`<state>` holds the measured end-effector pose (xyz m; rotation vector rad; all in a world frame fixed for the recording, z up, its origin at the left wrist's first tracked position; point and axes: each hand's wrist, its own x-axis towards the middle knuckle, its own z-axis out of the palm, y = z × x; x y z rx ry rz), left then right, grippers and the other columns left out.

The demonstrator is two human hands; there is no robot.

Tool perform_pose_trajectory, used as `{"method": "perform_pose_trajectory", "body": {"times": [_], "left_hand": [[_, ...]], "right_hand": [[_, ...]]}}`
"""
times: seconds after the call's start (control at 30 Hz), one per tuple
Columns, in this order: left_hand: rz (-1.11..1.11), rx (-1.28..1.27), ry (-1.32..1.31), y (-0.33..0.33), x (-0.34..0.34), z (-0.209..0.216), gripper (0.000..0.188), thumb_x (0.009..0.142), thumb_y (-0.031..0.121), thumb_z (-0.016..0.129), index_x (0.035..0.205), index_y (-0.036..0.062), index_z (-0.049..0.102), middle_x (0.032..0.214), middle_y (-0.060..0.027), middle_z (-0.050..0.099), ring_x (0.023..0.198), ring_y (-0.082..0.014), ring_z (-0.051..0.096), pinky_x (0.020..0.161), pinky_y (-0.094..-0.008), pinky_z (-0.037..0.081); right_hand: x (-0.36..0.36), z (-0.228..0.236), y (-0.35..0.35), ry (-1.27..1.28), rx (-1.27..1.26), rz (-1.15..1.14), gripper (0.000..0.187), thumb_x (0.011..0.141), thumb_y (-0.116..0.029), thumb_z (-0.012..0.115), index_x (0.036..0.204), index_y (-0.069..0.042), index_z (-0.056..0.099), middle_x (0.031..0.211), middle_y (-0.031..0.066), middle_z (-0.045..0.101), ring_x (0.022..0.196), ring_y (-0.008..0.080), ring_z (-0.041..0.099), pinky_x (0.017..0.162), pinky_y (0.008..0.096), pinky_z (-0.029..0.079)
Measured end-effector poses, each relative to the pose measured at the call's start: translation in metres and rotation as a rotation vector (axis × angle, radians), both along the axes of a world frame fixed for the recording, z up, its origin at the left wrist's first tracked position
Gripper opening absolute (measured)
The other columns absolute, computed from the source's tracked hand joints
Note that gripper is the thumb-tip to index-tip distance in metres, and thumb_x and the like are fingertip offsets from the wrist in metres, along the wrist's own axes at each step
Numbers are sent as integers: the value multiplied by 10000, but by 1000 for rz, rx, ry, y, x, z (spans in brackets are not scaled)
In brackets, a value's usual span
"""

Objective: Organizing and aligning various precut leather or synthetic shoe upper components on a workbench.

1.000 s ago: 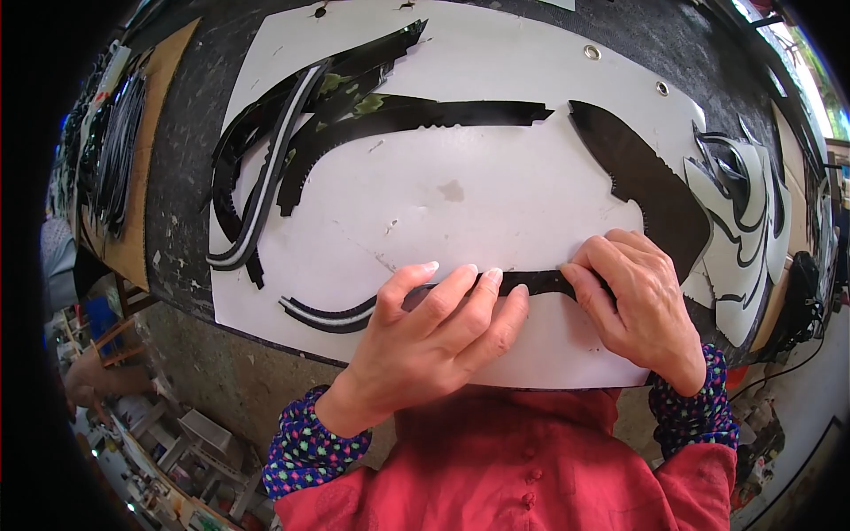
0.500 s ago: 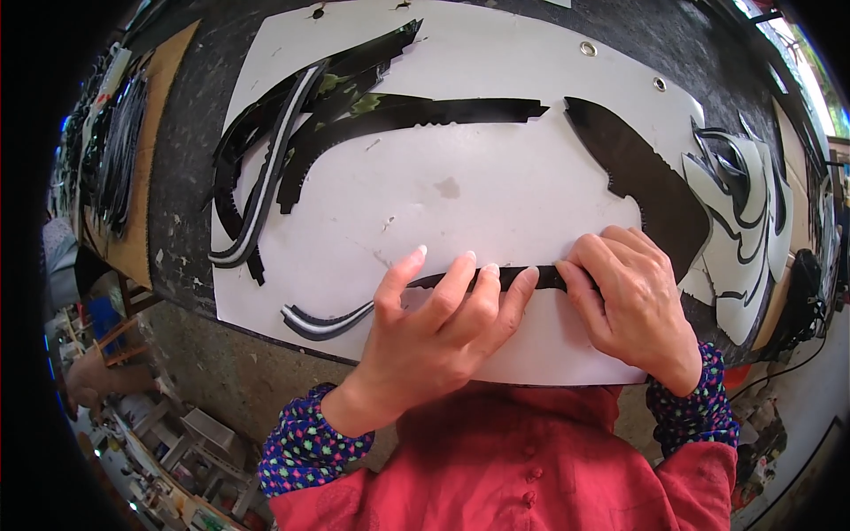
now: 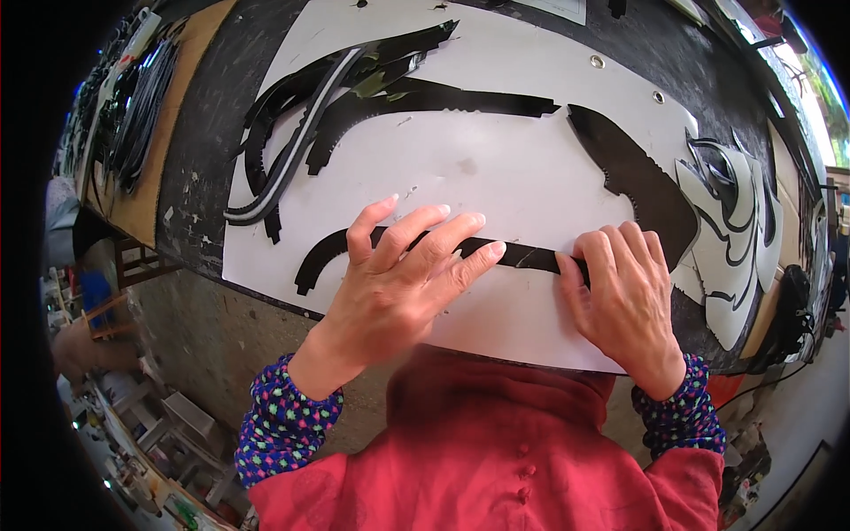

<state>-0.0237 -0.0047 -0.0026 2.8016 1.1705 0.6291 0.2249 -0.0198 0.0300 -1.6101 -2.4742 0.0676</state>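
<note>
Both hands on a dark strip near the board's near edge

The strip lies along the near part of the white board, its left end curving back toward the board's near edge. The left hand spreads wide across its middle, fingertips reaching past it toward the board's centre; whether they press, I cannot tell. The right hand is narrow, thumb and fingers drawn in over the strip's right end near the board's right side; that end is hidden, so I cannot tell if it is gripped.

Arched pieces lie at the board's far left, with a striped strip across them. A wide dark piece lies at the board's right, just beside pale pieces that overlap its right edge. A bundle sits well left of the board.
</note>
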Motion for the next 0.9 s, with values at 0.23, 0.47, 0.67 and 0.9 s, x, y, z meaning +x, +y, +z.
{"method": "perform_pose_trajectory", "body": {"times": [0.23,0.47,0.67,0.9], "left_hand": [[-55,-31,-31,0,-1,-3,428,839,73,666,1239,220,704,1248,20,576,1184,-179,491,1072,-417,349],[-75,-59,-64,0,-2,-6,414,860,122,606,1258,192,694,1266,16,571,1185,-181,491,1064,-427,359],[-62,-26,-34,-2,0,-2,398,862,152,608,1246,199,704,1274,20,579,1184,-175,496,1077,-422,332],[10,81,-9,-4,0,-5,390,866,119,643,1235,227,711,1237,22,604,1146,-168,519,1075,-413,324]], "right_hand": [[-10,0,-2,374,-28,-14,348,792,-87,773,1073,-24,578,1002,114,566,893,296,534,801,405,434],[-25,-14,2,476,-155,-158,362,759,-117,808,986,-25,542,912,102,513,834,284,502,767,388,424],[-32,-18,1,382,-64,-168,355,773,-133,783,992,-47,519,919,92,492,833,272,475,773,392,377],[-23,-11,5,664,-298,-304,150,894,-81,658,979,-15,554,906,99,522,837,252,513,784,363,423]]}}
